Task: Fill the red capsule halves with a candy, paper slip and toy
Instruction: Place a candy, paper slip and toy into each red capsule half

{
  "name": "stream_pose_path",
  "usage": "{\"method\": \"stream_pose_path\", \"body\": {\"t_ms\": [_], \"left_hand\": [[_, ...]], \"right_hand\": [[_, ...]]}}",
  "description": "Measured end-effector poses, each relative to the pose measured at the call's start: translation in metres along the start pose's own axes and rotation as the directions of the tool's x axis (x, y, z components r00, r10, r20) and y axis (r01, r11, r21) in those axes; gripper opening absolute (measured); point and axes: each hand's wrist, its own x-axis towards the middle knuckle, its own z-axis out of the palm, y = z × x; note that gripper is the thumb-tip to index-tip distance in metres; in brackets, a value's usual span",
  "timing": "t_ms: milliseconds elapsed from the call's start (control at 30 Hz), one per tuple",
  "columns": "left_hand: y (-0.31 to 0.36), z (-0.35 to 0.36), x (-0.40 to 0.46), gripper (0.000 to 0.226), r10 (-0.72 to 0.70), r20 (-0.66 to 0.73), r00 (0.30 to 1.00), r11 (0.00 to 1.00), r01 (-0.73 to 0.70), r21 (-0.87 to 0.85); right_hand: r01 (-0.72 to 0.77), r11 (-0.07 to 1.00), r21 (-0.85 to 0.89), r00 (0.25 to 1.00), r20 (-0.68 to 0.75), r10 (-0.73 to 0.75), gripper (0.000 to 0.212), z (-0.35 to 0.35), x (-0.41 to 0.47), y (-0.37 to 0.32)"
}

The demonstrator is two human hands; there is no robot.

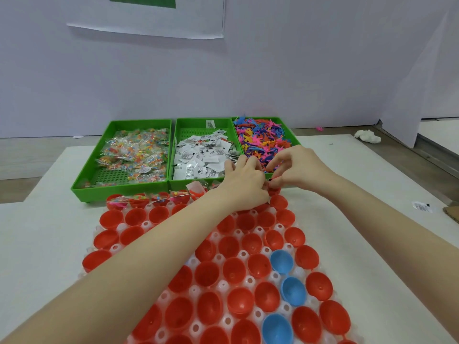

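The open red plastic capsule halves [233, 269] were seated mouths-up in a clear dimpled plastic tray [146, 225], its long axis running six to twelve o'clock. At the far row, toward one o'clock, the left hand [244, 184] and right hand [295, 167] were curled together over one half; what was pinched could not be told. The halves were judged light, stiff and slippery, best taken by the rim.

Hidden: item pinched between left hand [244, 183] and right hand [296, 167]. Slips' [201, 157] print illegible. Near capsule halves [248, 333] cropped by edge.
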Motion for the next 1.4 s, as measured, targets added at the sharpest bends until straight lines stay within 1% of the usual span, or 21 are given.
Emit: {"method": "stream_pose_path", "body": {"t_ms": [100,200,400,467,533,633,700,733,800,867,900,1000,1100,1233,1400], "left_hand": [[-0.001,-0.001,0.000,0.034,-0.002,0.007,1.000,1.000,0.002,0.003],[-0.001,-0.001,0.000,0.033,-0.002,-0.013,1.000,1.000,0.002,-0.002],[-0.003,-0.001,-0.001,0.029,0.005,-0.046,0.999,1.000,-0.006,-0.022],[-0.005,-0.003,-0.001,0.028,0.001,-0.051,0.999,0.999,-0.003,-0.034],[-0.006,-0.005,-0.001,0.028,0.000,-0.051,0.999,0.999,-0.002,-0.046],[-0.009,-0.012,-0.001,0.031,-0.024,-0.048,0.999,0.997,0.020,-0.073],[-0.013,-0.016,-0.001,0.031,-0.059,-0.059,0.997,0.995,0.053,-0.088],[-0.015,-0.019,-0.001,0.031,-0.074,-0.070,0.995,0.994,0.068,-0.085],[-0.019,-0.022,-0.003,0.030,-0.084,-0.084,0.993,0.994,0.078,-0.074],[-0.022,-0.024,-0.006,0.028,-0.070,-0.072,0.995,0.995,0.065,-0.072],[-0.023,-0.025,-0.007,0.027,-0.059,-0.057,0.997,0.996,0.054,-0.074],[-0.021,-0.026,-0.009,0.025,-0.023,-0.046,0.999,0.997,0.020,-0.068],[-0.018,-0.028,-0.011,0.026,0.005,-0.051,0.999,1.000,-0.006,-0.017],[-0.017,-0.027,-0.014,0.031,0.039,-0.031,0.999,0.998,-0.037,0.056],[-0.020,-0.026,-0.014,0.034,0.061,0.002,0.998,0.997,-0.061,0.052]], "right_hand": [[-0.001,0.999,0.032,0.999,0.033,0.000,0.029,-0.004,-0.004,0.001],[0.002,0.999,0.037,0.998,0.058,-0.004,0.034,-0.007,-0.006,0.001],[0.079,0.997,-0.003,0.995,0.063,-0.078,0.034,-0.011,-0.008,0.001],[0.096,0.995,-0.002,0.995,0.036,-0.095,0.034,-0.011,-0.009,0.001],[0.133,0.991,0.015,0.991,-0.022,-0.132,0.032,-0.011,-0.011,0.001],[0.241,0.970,0.018,0.964,-0.115,-0.238,0.025,-0.010,-0.015,-0.002],[0.306,0.952,-0.027,0.941,-0.144,-0.306,0.018,-0.009,-0.019,-0.004],[0.325,0.943,-0.077,0.934,-0.134,-0.332,0.015,-0.007,-0.020,-0.004],[0.342,0.911,-0.231,0.931,-0.047,-0.362,0.011,-0.003,-0.022,-0.003],[0.349,0.856,-0.382,0.932,0.045,-0.359,0.014,0.002,-0.023,-0.003],[0.344,0.834,-0.431,0.934,0.063,-0.352,0.016,0.005,-0.023,-0.004],[0.312,0.791,-0.526,0.944,0.075,-0.322,0.021,0.011,-0.022,-0.009],[0.275,0.759,-0.590,0.951,0.052,-0.304,0.019,0.016,-0.021,-0.014],[0.229,0.743,-0.629,0.958,0.009,-0.288,0.016,0.021,-0.020,-0.015],[0.187,0.801,-0.568,0.976,0.014,-0.218,0.015,0.022,-0.018,-0.014]]}}
